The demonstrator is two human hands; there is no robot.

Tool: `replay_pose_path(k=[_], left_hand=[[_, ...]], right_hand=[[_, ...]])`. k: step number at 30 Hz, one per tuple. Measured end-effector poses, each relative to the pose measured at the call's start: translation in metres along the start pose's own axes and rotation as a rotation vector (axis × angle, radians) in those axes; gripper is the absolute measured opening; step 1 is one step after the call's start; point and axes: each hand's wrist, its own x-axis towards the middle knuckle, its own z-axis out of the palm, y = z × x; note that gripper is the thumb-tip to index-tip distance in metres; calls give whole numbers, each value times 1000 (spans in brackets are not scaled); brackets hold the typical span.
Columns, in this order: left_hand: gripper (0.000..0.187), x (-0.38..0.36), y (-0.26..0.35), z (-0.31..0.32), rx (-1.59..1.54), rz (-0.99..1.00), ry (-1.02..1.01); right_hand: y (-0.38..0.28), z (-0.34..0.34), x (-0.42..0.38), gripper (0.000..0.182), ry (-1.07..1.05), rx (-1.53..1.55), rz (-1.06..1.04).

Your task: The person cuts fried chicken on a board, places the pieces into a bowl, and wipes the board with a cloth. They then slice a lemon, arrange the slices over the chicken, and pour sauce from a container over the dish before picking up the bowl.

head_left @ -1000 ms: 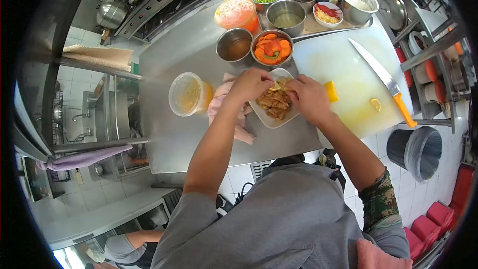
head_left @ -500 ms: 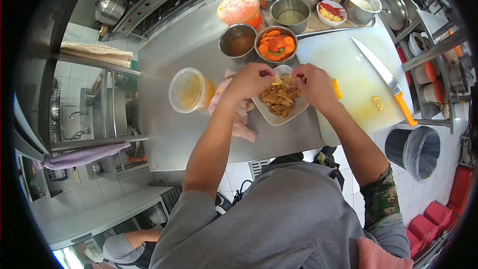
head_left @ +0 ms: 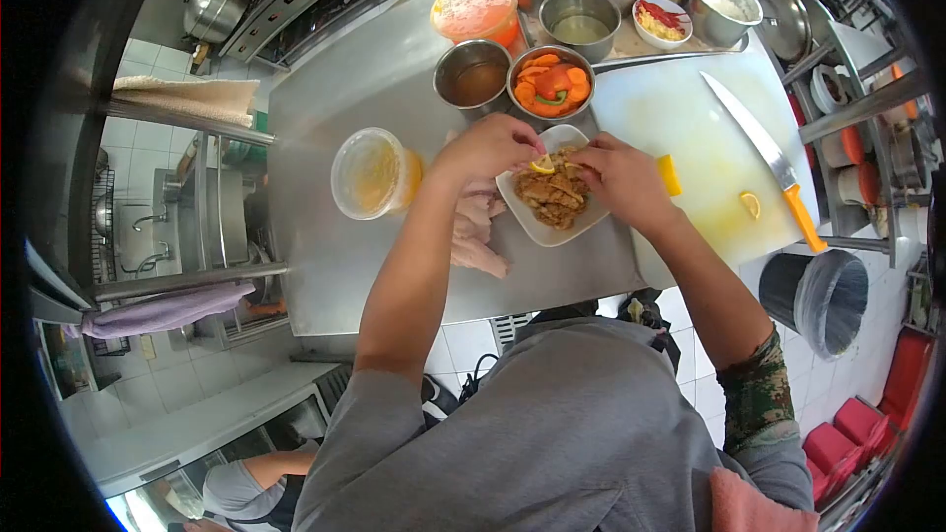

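A white square dish (head_left: 544, 233) holds a heap of browned fried meat (head_left: 554, 199). My left hand (head_left: 493, 150) reaches over the dish's upper left and pinches a lemon slice (head_left: 542, 165) at the top of the meat. From the other side, my right hand (head_left: 623, 179) has its fingers closed over the meat's upper right edge. What those fingers hold, if anything, is hidden. A pale pink cloth (head_left: 475, 236) lies crumpled beneath my left forearm, beside the dish.
Bowls with carrot slices (head_left: 552, 89) and brown liquid (head_left: 476, 86) stand behind the dish. A plastic tub (head_left: 372, 175) is at left. On the cutting board (head_left: 650, 103) lie a knife (head_left: 754, 133), a lemon wedge (head_left: 750, 205) and a yellow piece (head_left: 669, 175). Another person (head_left: 251, 488) is lower left.
My right hand has shifted slightly down and left over the meat. The lemon slice at my left fingertips sits a little lower and shows more plainly.
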Motion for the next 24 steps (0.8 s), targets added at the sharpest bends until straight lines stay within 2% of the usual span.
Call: replay_pose_path(k=[2, 8, 11, 17, 24], left_hand=[[25, 6, 7, -1, 185, 75, -32], [26, 31, 8, 5, 321, 145, -45], [26, 27, 13, 12, 326, 114, -9], [26, 21, 1, 33, 114, 137, 203], [23, 21, 7, 25, 135, 146, 163]], right_hand=[[-2, -1, 1, 18, -21, -1, 7], [3, 3, -1, 21, -20, 3, 18], [1, 2, 0, 20, -18, 30, 40], [0, 6, 0, 18, -3, -1, 62], [0, 11, -3, 15, 55, -39, 43]])
